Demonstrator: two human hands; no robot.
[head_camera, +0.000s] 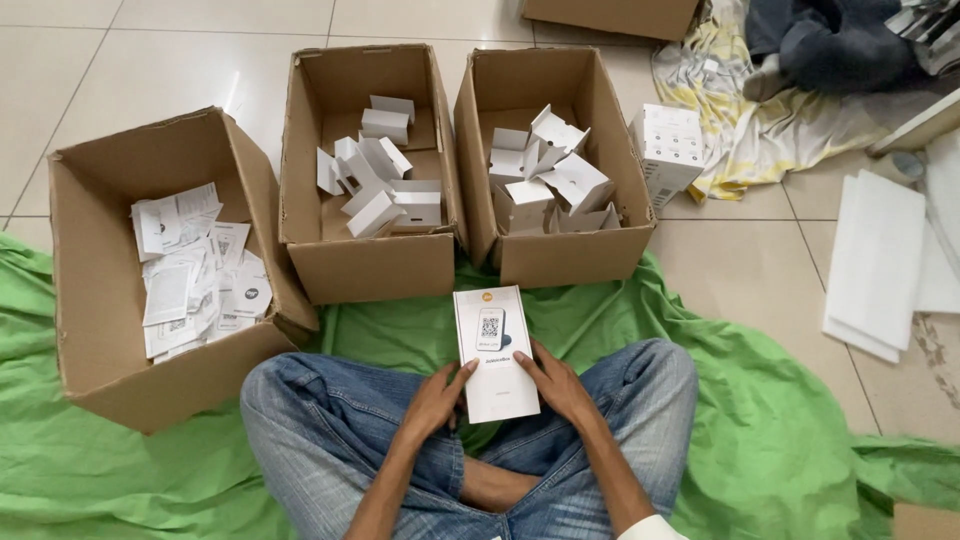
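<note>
White flat box (494, 352), between both hands' fingers (452, 378), edges gripped

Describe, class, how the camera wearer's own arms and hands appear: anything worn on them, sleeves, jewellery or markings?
Both forearms are bare, with no gloves on the left hand or the right hand. No rings, watch or wristbands are visible. At the bottom edge, a bit of white sleeve shows on the right arm; the left arm shows no sleeve in view. The fingers are slim, with short nails.

White box (495, 355), green cloth (770, 420)
</note>
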